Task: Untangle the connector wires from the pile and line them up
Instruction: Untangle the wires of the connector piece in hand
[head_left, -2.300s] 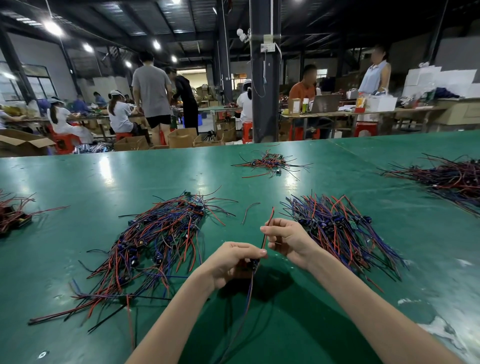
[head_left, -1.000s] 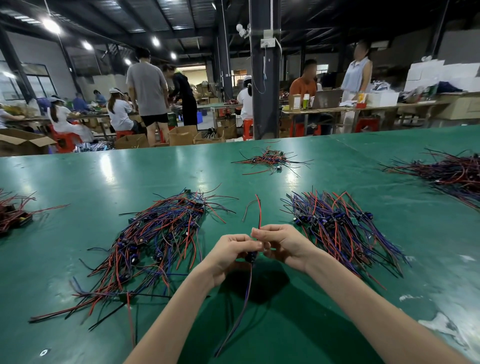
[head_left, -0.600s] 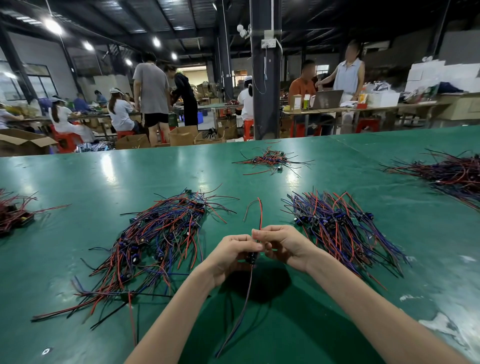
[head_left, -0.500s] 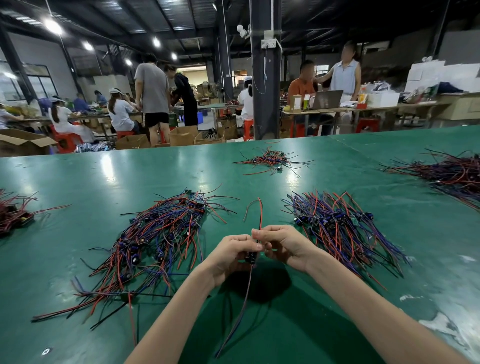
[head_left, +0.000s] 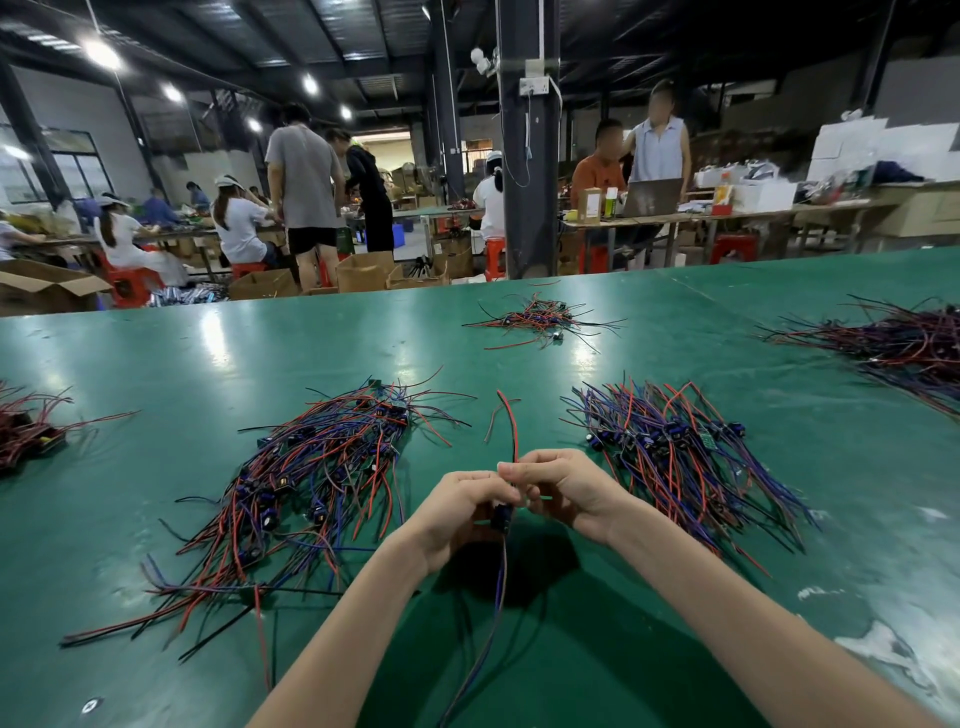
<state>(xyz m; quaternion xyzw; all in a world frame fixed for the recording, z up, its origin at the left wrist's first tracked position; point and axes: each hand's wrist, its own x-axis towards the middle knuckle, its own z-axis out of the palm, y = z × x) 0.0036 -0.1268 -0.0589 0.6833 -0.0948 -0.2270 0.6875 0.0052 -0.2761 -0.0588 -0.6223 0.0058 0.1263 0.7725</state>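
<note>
While your left hand (head_left: 462, 506) and right hand (head_left: 566, 488) pinch one wire (head_left: 513, 436) lying fore-aft, the sorted row (head_left: 670, 447) lies nearer your right.

left hand (head_left: 467, 506): bare | right hand (head_left: 566, 488): bare | forearms (head_left: 727, 613): both bare, slim, uncovered to frame edge

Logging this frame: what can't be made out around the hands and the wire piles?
Head view.
The connector: mostly covered by the left hand and right hand.
The held wire: lower end leaves the bottom edge.
The far-right pile, far-left pile: cut by frame edges.
The near-right pile: part markings too small.
</note>
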